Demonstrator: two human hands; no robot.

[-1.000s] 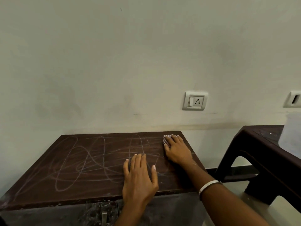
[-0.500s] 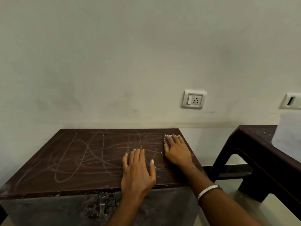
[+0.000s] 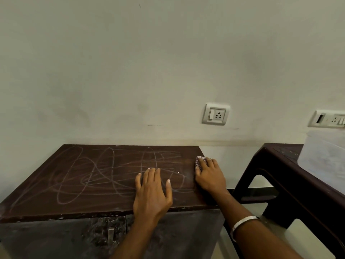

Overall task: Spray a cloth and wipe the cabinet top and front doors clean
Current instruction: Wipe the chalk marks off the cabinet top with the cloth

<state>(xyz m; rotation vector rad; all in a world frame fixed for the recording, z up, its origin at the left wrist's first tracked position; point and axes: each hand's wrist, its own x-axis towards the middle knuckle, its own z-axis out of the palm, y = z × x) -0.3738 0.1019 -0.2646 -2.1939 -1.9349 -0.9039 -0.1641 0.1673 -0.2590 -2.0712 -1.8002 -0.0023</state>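
Cloth is sitting near the right rear corner of the cabinet top, mostly hidden; its long axis can't be told. Your right hand is pressing flat on it, fingers together and pointing toward the wall. Your left hand is lying palm-down, fingers slightly spread, near the front edge, holding nothing. Chalky scribbles are covering the top. Front doors are showing grime.
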